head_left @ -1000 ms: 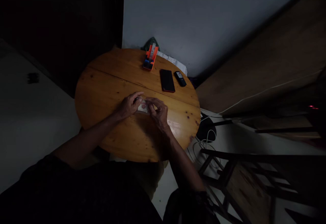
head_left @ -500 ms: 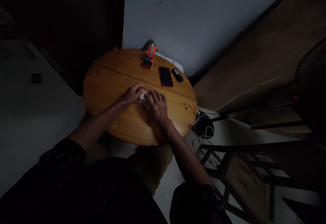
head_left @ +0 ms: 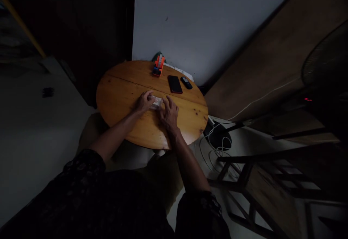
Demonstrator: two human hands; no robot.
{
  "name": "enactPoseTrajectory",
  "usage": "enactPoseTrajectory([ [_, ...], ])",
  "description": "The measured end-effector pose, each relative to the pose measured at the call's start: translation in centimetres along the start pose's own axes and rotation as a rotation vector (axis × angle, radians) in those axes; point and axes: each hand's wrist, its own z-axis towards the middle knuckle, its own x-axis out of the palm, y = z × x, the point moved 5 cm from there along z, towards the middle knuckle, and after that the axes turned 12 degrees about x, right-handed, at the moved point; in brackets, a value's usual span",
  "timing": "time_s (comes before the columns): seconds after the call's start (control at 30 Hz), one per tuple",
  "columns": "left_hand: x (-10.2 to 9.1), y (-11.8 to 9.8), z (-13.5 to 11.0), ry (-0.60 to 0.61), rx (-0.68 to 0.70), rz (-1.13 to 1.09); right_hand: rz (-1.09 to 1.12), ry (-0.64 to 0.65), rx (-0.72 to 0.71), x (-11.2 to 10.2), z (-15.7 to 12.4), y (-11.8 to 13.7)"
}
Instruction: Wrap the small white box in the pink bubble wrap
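A small folded pale paper (head_left: 157, 102), like a banknote, lies on the round wooden table (head_left: 122, 94) between my hands. My left hand (head_left: 143, 102) rests on the paper's left end with curled fingers pinching it. My right hand (head_left: 169, 111) lies flat just right of it, fingers stretched out and fingertips on the paper's edge. Most of the paper is hidden under my fingers.
At the table's far side stand an orange phone holder (head_left: 158, 66), a dark smartphone (head_left: 174, 84) and a small black keypad phone (head_left: 186, 82). Cables (head_left: 217, 148) lie on the floor at right, beside a dark wooden chair (head_left: 252, 181) and a fan (head_left: 326, 68).
The view has pulled back and up, so the table looks smaller. My right hand has gone from pinching the paper to lying flat beside it; my left hand stays on it.
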Motion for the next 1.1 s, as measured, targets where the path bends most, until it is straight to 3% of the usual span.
enactPoseTrajectory([
  [0.23,0.0,0.4,0.2,-0.035,-0.002,-0.044,-0.091,0.112,-0.018,0.6,0.5,1.1],
  [0.73,0.3,1.2,0.5,-0.016,0.003,-0.06,-0.144,0.077,-0.112,0.1,-0.2,1.6],
  [0.83,0.3,1.2,0.4,-0.022,-0.005,-0.063,-0.064,0.013,-0.08,-0.1,-0.2,0.7],
  [1.0,0.0,1.7,0.6,-0.076,-0.049,-0.07,0.105,-0.21,0.109,-0.7,0.1,-1.9],
  [1.1,-0.3,2.2,0.8,-0.134,-0.089,-0.118,0.157,-0.227,0.138,-0.5,0.3,-2.6],
])
